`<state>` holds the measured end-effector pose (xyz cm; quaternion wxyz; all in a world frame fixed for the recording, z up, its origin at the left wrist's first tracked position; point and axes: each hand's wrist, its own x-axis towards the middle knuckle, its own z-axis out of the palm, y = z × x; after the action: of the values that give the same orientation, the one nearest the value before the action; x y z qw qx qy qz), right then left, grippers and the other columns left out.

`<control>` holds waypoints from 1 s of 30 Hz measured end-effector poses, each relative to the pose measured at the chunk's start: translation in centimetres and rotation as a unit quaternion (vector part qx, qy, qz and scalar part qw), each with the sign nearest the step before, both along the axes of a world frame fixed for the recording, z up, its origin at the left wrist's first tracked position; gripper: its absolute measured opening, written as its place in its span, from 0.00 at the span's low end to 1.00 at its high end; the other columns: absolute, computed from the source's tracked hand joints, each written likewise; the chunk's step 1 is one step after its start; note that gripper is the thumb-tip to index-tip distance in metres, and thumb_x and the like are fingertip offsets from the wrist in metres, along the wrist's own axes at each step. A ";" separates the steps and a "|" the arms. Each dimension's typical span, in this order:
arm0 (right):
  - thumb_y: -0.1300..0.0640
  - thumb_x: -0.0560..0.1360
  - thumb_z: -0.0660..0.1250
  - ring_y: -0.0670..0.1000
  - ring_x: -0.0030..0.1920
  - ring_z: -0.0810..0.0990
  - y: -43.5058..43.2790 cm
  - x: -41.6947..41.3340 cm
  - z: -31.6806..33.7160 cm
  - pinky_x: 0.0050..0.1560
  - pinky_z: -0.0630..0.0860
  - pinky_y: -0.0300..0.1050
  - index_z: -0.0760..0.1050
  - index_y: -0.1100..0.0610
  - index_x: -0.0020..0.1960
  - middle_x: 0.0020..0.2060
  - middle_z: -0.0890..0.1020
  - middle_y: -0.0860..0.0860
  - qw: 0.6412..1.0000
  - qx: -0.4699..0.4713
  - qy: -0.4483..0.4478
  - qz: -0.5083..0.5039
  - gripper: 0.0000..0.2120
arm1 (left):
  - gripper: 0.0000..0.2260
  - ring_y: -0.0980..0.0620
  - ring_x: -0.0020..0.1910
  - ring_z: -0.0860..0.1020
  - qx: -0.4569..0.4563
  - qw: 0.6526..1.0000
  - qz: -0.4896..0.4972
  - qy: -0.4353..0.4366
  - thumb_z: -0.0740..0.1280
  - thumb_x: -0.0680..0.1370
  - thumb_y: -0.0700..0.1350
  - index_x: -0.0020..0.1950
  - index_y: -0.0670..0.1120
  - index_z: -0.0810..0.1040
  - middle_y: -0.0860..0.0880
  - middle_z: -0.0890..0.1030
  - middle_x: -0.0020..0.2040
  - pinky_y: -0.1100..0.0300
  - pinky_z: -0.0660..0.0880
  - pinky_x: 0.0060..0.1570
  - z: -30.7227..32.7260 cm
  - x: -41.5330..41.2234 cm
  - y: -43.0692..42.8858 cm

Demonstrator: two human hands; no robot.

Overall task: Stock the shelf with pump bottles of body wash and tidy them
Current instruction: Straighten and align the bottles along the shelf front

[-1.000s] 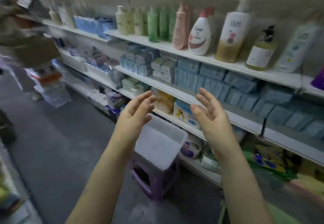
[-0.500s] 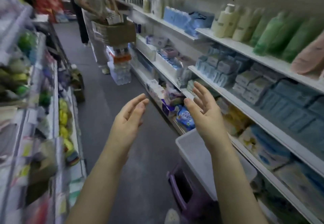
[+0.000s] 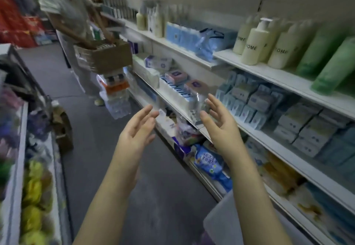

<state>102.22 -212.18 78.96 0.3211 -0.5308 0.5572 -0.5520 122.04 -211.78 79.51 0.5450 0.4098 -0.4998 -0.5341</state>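
left hand (image 3: 134,131): raised over the aisle, fingers straight and slightly spread, palm turned inward, holds nothing
right hand (image 3: 221,127): raised at the same height, fingers straight and loose, palm facing the left hand, holds nothing, apart from it
pump bottles (image 3: 255,45): cream ones with white pump tops, upright in a tight group on the top shelf (image 3: 269,72), right of frame, up and to the right of both hands and well apart from them
green bottles (image 3: 326,56): same shelf, just right of the cream group, blurred
blue packs (image 3: 184,33): row on the top shelf left of the cream bottles, a blue bag (image 3: 209,41) just beside them
middle shelf (image 3: 272,139): stacked pale blue packets (image 3: 249,100) behind the right hand
bottom shelf: blue pouch (image 3: 209,164) lying among other bags
cardboard box (image 3: 109,54): open, carried by another person (image 3: 65,14) up the aisle with both hands in it, contents blurred
white tub (image 3: 226,223): only a corner shows at lower right, cannot tell what is inside
floor: wrapped packs of bottles (image 3: 117,98) stacked below the box
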 end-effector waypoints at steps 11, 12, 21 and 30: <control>0.51 0.80 0.63 0.35 0.64 0.73 -17.4 -3.7 1.6 0.62 0.70 0.36 0.66 0.42 0.72 0.66 0.75 0.41 0.987 -0.033 -0.049 -0.150 0.21 | 0.21 0.57 0.63 0.77 -0.005 0.994 -0.102 0.044 0.67 0.75 0.55 0.68 0.56 0.73 0.57 0.80 0.62 0.54 0.72 0.63 -0.2 -2.9 -23.2; 0.52 0.80 0.63 0.35 0.64 0.73 -18.9 -4.1 1.7 0.65 0.70 0.38 0.66 0.43 0.72 0.66 0.75 0.41 0.982 -0.040 -0.052 -0.179 0.21 | 0.22 0.57 0.63 0.77 0.001 0.990 -0.130 0.046 0.66 0.74 0.54 0.68 0.55 0.73 0.57 0.80 0.62 0.54 0.72 0.63 -0.2 -3.8 -25.9; 0.55 0.80 0.62 0.29 0.58 0.74 -25.8 -8.7 2.8 0.64 0.71 0.35 0.66 0.44 0.72 0.68 0.74 0.43 0.924 -0.069 -0.082 -0.368 0.21 | 0.15 0.59 0.63 0.76 -0.002 0.940 -0.341 0.024 0.66 0.79 0.50 0.66 0.55 0.74 0.57 0.80 0.62 0.55 0.72 0.65 0.6 -13.9 -39.1; 0.51 0.80 0.63 0.37 0.65 0.72 -27.7 -15.2 4.1 0.71 0.68 0.51 0.65 0.42 0.74 0.70 0.72 0.41 0.893 -0.074 -0.068 -0.438 0.23 | 0.23 0.66 0.63 0.74 -0.068 0.899 -0.433 0.017 0.64 0.71 0.58 0.67 0.60 0.73 0.63 0.78 0.63 0.58 0.70 0.68 4.1 -23.6 -41.1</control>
<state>87.05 -239.87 83.01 0.0439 -0.2158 0.6678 -0.7110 98.39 -252.86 83.64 0.2943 0.1059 -0.6536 -0.6892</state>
